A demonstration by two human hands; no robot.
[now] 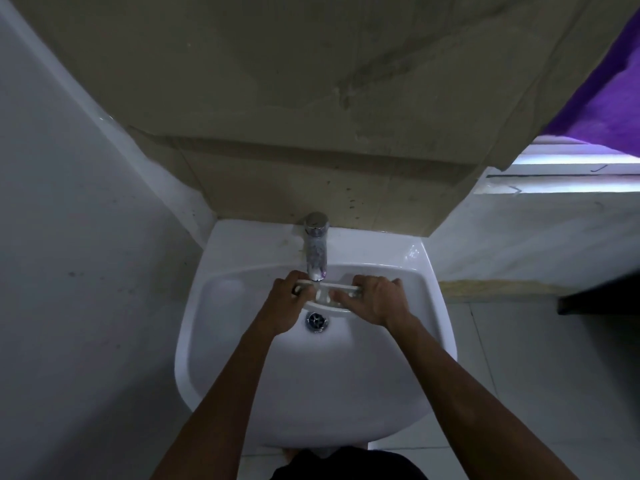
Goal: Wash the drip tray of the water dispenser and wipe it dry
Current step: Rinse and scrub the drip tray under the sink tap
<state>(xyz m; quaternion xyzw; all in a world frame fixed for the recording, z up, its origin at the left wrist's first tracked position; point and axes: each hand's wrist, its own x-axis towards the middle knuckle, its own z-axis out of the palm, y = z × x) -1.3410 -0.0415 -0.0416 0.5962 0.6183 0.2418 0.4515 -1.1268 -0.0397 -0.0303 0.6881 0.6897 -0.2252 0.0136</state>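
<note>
White plastic drip tray [327,295] lies crosswise under the chrome faucet [316,251], long axis left to right over the sink [242,375]; my left hand [282,306] and right hand [375,299] clamp opposite ends, equally near.

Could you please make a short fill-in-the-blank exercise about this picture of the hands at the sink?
1. Both hands, left hand and right hand, hold the drip tray under the ____.
2. The colour of the sink is ____.
3. The drain lies nearer to the ____ hand.
4. At the upper right hangs a ____ cloth.

Missing words: tap; white; left; purple
</note>
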